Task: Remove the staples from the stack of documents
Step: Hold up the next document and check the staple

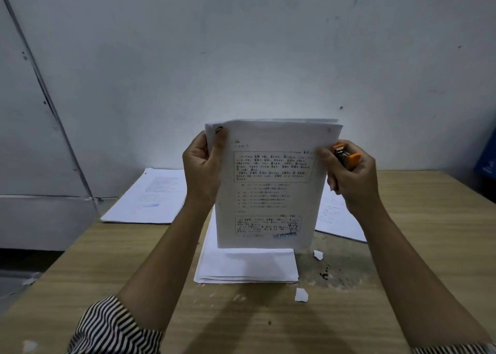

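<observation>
We hold a bundle of papers [271, 187] upright above the table [418, 235], long side up and down, print facing us. Our left hand [202, 170] pinches its left edge. Our right hand [349, 179] grips the right edge and an orange staple remover [346, 156]. More paper piles [247, 266] lie below and beside, with torn scraps [301, 295] nearby.

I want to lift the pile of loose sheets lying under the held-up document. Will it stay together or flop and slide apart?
The pile of loose sheets will probably fan apart: its edges already look stepped, with no clip visible. It likely droops if lifted by one side, being thin paper lying flat. On the smooth wooden table it should slide easily when pushed.
</observation>
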